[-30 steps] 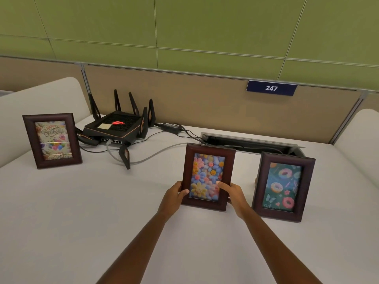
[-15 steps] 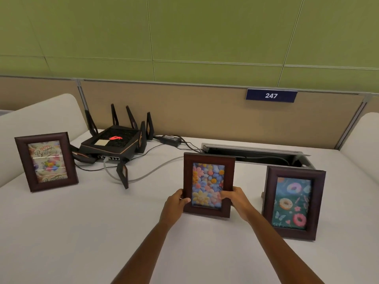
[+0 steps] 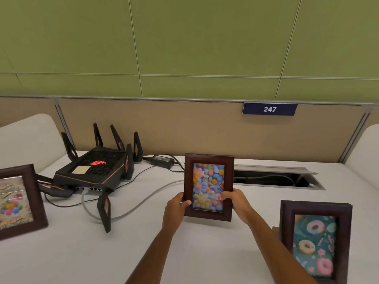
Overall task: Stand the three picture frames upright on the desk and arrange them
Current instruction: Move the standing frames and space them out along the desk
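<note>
Both our hands, left hand and right hand, are gripping the rectangular dark-wood flower frame upright mid-desk, now carrying it farther back than before.

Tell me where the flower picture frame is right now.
In the head view the flower frame stands upright mid-desk, gripped by the left hand and right hand, between the router and the donut frame.

You had both forearms bare, no sleeves showing; your left hand and right hand wore no gloves, rings or watch.
</note>
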### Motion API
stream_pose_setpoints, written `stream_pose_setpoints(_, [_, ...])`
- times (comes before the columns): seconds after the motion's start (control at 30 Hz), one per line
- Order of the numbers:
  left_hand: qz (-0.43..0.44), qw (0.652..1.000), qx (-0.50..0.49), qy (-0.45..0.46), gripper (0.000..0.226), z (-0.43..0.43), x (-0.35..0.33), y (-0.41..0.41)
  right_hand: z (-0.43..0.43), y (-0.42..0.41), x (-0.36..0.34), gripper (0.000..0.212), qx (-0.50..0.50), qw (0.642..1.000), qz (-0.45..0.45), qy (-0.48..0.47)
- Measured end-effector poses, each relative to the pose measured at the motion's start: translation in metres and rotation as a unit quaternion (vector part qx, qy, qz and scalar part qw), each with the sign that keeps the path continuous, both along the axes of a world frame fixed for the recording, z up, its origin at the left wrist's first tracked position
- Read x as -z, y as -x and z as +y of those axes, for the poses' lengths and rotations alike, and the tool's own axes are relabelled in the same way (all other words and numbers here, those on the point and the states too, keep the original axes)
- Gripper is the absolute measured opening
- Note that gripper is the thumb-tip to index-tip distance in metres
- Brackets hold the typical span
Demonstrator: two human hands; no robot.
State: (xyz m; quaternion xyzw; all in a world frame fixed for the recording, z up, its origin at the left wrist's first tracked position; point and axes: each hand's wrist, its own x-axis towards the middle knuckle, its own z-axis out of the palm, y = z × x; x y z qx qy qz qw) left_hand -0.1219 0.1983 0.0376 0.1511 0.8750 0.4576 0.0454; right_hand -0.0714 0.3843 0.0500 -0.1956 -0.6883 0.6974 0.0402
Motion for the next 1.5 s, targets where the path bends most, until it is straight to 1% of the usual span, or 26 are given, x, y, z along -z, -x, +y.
stream_pose_setpoints(0.13, [-0.004, 1.0, 0.001, -0.008, 0.032, 0.008, 0.004, 0.024, 0.007, 0.022, 0.004, 0.035, 0.01, 1.0, -0.003, 0.0])
stream_pose_setpoints(0.3, [-0.002, 1.0, -0.004, -0.006, 0.032, 0.014, 0.012, 0.042, 0.012, 0.043, 0.012, 0.028, 0.021, 1.0, -0.006, 0.006])
stream_pose_setpoints(0.43, [0.0, 1.0, -0.016, 0.002, 0.033, 0.016, 0.02, 0.045, 0.015, 0.05, 0.02, 0.027, 0.02, 1.0, -0.011, 0.01])
stream_pose_setpoints(0.6, [-0.004, 1.0, -0.024, 0.008, 0.039, 0.02, 0.022, 0.042, 0.019, 0.052, 0.023, 0.027, 0.02, 1.0, -0.012, 0.021])
stream_pose_setpoints(0.77, [-0.001, 1.0, -0.025, -0.016, 0.038, 0.019, 0.025, 0.035, 0.019, 0.05, 0.024, 0.032, 0.018, 0.999, -0.018, 0.028])
stream_pose_setpoints(0.93, [-0.009, 0.999, -0.034, -0.017, 0.039, 0.019, 0.029, 0.032, 0.016, 0.048, 0.022, 0.038, 0.029, 0.999, -0.035, 0.016])
stream_pose_setpoints(1.03, [-0.001, 0.998, -0.043, -0.033, 0.034, 0.018, 0.037, 0.023, 0.011, 0.042, 0.024, 0.039, 0.027, 0.999, -0.024, 0.007])
stream_pose_setpoints(1.1, [0.02, 0.998, -0.053, -0.033, 0.033, 0.015, 0.046, 0.013, 0.006, 0.036, 0.03, 0.047, 0.025, 0.999, -0.008, -0.02])
stream_pose_setpoints(1.17, [0.052, 0.997, -0.052, 0.013, 0.04, 0.013, 0.054, 0.007, 0.001, 0.028, 0.04, 0.06, 0.036, 0.997, 0.0, -0.069])
stream_pose_setpoints(1.27, [0.049, 0.99, -0.063, 0.112, 0.054, 0.012, 0.059, 0.002, -0.007, 0.016, 0.054, 0.08, 0.066, 0.989, -0.006, -0.135])
stream_pose_setpoints(1.37, [0.062, 0.972, -0.057, 0.221, 0.057, 0.011, 0.063, -0.006, -0.017, 0.008, 0.06, 0.086, 0.085, 0.98, -0.012, -0.181])
stream_pose_setpoints(1.5, [0.074, 0.954, -0.034, 0.288, 0.057, 0.008, 0.064, -0.023, -0.033, -0.004, 0.065, 0.087, 0.103, 0.955, -0.036, -0.275])
